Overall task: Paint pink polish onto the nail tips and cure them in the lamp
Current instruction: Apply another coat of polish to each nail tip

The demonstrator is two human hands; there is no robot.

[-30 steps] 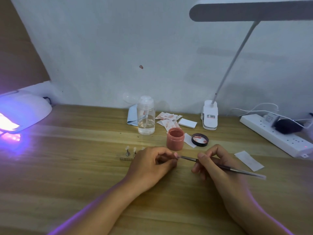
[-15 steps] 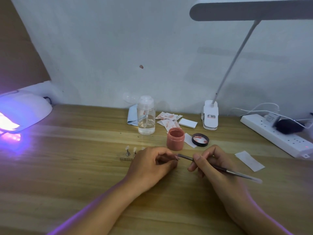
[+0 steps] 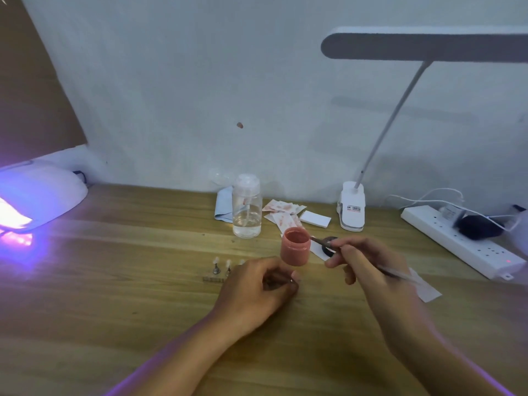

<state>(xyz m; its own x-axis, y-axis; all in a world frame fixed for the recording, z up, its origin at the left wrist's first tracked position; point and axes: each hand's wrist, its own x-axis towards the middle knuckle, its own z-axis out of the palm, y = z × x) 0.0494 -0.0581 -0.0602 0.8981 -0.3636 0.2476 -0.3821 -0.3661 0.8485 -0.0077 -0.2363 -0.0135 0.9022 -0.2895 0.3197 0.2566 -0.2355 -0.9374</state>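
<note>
Wooden desk (image 3: 114,281): right hand (image 3: 368,258) grip pinches brush (image 3: 324,243) by pink jar (image 3: 295,250); left hand (image 3: 257,284) grip clamps mostly hidden nail tip (image 3: 295,274).

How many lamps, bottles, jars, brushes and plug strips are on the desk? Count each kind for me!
Lamps: 2, the glowing purple lamp and the desk lamp
Bottles: 1, the clear bottle
Jars: 1, the pink jar
Brushes: 1, the brush held over the jar
Plug strips: 1, the white plug strip
Total: 6
</note>
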